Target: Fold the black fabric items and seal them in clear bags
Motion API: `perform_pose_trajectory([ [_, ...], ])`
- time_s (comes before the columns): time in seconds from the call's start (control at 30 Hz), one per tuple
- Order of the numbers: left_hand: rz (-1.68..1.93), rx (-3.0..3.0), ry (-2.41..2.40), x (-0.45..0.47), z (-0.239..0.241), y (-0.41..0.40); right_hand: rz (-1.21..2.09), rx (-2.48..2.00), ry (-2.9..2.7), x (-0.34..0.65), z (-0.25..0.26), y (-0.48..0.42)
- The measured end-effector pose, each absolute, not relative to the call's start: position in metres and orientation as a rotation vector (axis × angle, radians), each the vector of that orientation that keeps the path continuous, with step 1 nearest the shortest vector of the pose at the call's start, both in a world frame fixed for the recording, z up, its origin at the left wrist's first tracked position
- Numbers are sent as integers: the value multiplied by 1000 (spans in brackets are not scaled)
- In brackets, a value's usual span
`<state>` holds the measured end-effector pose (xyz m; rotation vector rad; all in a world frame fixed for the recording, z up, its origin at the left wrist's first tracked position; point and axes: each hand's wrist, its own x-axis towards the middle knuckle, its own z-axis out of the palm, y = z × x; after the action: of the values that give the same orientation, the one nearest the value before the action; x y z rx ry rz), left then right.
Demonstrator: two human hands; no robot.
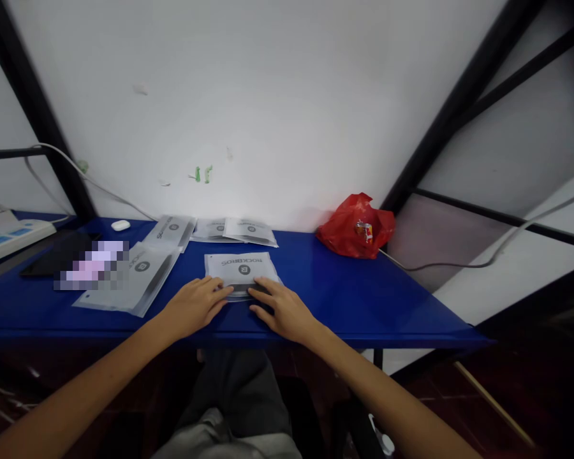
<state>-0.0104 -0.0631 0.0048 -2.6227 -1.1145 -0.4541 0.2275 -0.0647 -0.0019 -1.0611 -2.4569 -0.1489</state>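
Observation:
A frosted plastic zip bag [243, 263] printed ROCKBROS lies flat on the blue table, its lettering upside down to me. Something dark shows through the bag's near end. My left hand [197, 306] rests on the bag's near left corner, fingers stretched out. On the near right part lies my right hand [283, 307], its fingers spread over the plastic. Neither hand is wrapped round anything. Similar bags lie about: a long one [143, 280] to the left, another [169, 233] behind it, and two overlapping bags [251, 231] by the wall.
A red plastic bag [356, 226] sits at the back right. At the left are a dark device [43, 262] partly pixelated, a white earbud case [120, 225] and a power strip [16, 239]. Black metal posts [435, 140] flank the table, and a cable [459, 262] runs off right.

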Motion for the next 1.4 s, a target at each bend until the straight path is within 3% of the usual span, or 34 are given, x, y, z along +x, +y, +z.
perform_pose_trajectory([
  [0.23, -333, -2788, -1218, -18, 2, -61, -10, -1103, -2499, 232, -3, -71],
  [0.5, -172, -2634, -1140, -15, 0, -52, -74, -1158, -2465, 224, -1, -66],
  [0.8, -678, -2617, -897, 2, 34, -55, -385, -870, -2463, 202, 31, -52],
  [1.07, -1421, -2576, -1140, -5, 27, -63, -216, -772, -2297, 207, 28, -53],
  [1.23, -1535, -2540, -1053, -7, 22, -62, -71, -744, -2182, 208, 22, -49],
  [1.4, -1403, -2585, -1004, -7, 19, -58, -36, -750, -2246, 209, 23, -45],
])
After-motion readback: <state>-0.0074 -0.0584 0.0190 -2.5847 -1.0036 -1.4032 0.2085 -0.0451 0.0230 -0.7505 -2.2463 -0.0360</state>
